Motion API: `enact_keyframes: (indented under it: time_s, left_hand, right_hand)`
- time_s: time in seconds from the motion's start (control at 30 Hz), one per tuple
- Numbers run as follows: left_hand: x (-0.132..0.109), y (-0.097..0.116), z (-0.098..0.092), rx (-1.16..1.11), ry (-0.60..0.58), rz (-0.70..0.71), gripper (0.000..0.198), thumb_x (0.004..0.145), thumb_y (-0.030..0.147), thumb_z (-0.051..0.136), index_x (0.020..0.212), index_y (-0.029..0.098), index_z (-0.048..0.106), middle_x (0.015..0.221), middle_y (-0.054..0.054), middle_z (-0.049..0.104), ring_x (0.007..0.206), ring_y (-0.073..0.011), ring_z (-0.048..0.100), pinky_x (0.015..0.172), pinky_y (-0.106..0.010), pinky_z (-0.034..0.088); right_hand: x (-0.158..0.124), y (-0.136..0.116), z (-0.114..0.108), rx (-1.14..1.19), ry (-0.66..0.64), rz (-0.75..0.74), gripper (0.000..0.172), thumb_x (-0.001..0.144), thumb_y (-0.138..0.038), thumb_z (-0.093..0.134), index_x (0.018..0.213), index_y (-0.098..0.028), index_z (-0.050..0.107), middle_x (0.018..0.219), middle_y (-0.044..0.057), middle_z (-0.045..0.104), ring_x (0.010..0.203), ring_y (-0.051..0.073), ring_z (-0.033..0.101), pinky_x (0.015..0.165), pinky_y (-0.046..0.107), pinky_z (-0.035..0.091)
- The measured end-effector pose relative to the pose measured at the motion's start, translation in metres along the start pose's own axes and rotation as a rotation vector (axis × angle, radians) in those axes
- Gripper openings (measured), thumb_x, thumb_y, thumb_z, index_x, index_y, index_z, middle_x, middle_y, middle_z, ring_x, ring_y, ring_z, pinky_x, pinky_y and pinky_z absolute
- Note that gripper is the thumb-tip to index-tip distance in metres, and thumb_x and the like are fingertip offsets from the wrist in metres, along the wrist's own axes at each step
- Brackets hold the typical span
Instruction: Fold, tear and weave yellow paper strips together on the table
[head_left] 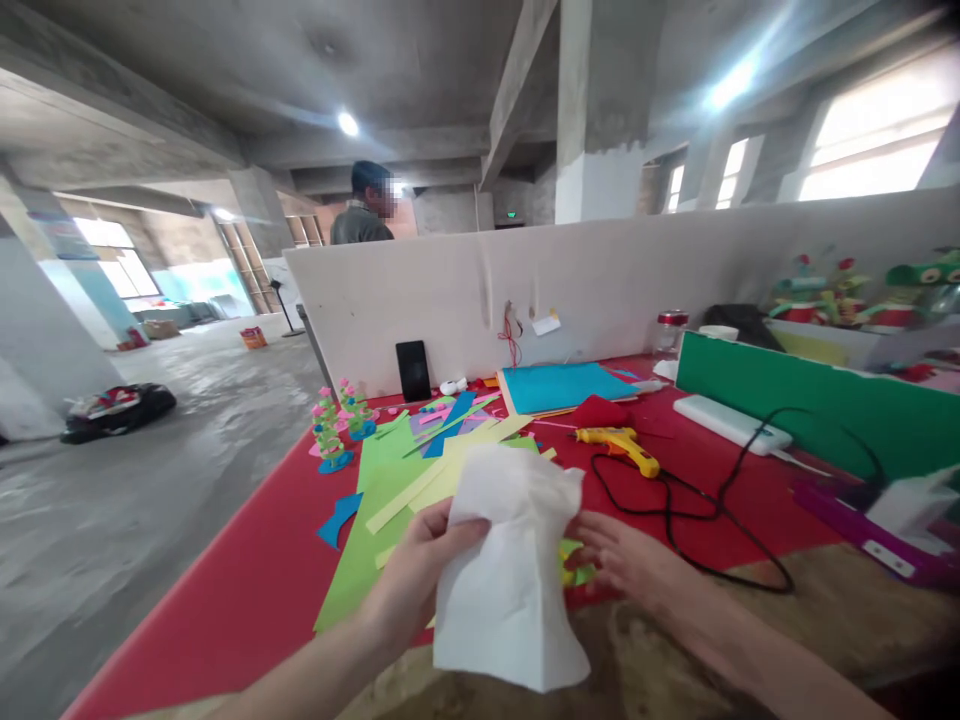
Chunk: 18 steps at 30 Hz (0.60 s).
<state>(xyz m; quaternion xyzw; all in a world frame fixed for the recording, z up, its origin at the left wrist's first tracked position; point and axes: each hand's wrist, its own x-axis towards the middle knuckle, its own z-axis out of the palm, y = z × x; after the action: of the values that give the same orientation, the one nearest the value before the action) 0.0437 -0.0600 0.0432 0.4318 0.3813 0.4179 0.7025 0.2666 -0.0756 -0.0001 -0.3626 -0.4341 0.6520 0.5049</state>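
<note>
My left hand [420, 570] pinches the upper left edge of a white tissue [510, 570] and holds it up over the red table [247, 600]. The tissue hangs down and hides part of the green paper [375, 500] under it. My right hand [622, 555] lies just to the right of the tissue, fingers stretched toward a small green and yellow paper piece [574, 565] on the table. Whether the fingers touch that piece is hidden by the tissue.
A yellow glue gun [619, 445] with a black cord [712, 500] lies to the right. Coloured paper strips, blue sheets [562, 385] and small paper trees [330, 430] fill the table's far part. A green board [810, 400], a white divider wall [600, 280] and a standing person [364, 205] are beyond.
</note>
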Motion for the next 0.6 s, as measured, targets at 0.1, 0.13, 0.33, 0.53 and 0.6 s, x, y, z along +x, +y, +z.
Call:
enact_keyframes:
  time_s: [0.1, 0.13, 0.33, 0.53, 0.6]
  left_hand:
    - [0.006, -0.006, -0.014, -0.072, 0.091, 0.029, 0.015, 0.066, 0.022, 0.066, 0.077, 0.013, 0.063, 0.067, -0.004, 0.065, 0.056, -0.0125, 0.059, 0.052, -0.02, 0.046]
    - [0.007, -0.006, -0.017, -0.082, 0.127, 0.034, 0.016, 0.066, 0.023, 0.067, 0.077, 0.013, 0.063, 0.066, -0.003, 0.065, 0.055, -0.0127, 0.059, 0.052, -0.02, 0.047]
    - [0.016, -0.007, -0.035, -0.03, 0.186, 0.065, 0.036, 0.069, 0.03, 0.064, 0.101, 0.016, 0.057, 0.088, -0.007, 0.066, 0.071, -0.0177, 0.062, 0.061, -0.024, 0.049]
    - [0.014, -0.013, -0.041, 0.415, 0.187, 0.5, 0.058, 0.074, 0.039, 0.055, 0.127, 0.027, 0.033, 0.133, -0.007, 0.034, 0.12, -0.025, 0.034, 0.095, -0.038, 0.034]
    - [0.009, -0.016, -0.038, 0.725, 0.082, 0.688, 0.073, 0.065, 0.028, 0.066, 0.129, 0.03, 0.03, 0.138, -0.004, 0.025, 0.127, -0.0268, 0.017, 0.104, -0.042, 0.017]
  right_hand:
    - [0.02, -0.001, 0.019, 0.137, -0.123, 0.194, 0.03, 0.067, -0.029, 0.066, 0.093, -0.014, 0.06, 0.088, 0.008, 0.062, 0.073, 0.016, 0.058, 0.06, 0.025, 0.045]
    - [0.024, -0.002, 0.022, 0.157, -0.115, 0.212, 0.028, 0.068, -0.025, 0.066, 0.093, -0.014, 0.06, 0.086, 0.007, 0.063, 0.076, 0.016, 0.059, 0.066, 0.025, 0.045]
    - [0.036, -0.009, 0.024, 0.059, -0.099, 0.198, 0.031, 0.07, -0.024, 0.065, 0.098, -0.012, 0.059, 0.091, 0.009, 0.064, 0.081, 0.019, 0.06, 0.073, 0.029, 0.046]
    - [0.031, -0.01, 0.031, 0.199, 0.186, 0.077, 0.037, 0.066, -0.03, 0.068, 0.099, -0.018, 0.056, 0.096, 0.005, 0.063, 0.087, 0.021, 0.058, 0.075, 0.03, 0.048]
    - [0.026, -0.008, 0.035, 0.215, 0.253, 0.077, 0.043, 0.063, -0.032, 0.07, 0.101, -0.02, 0.054, 0.099, 0.005, 0.061, 0.09, 0.023, 0.057, 0.076, 0.032, 0.049]
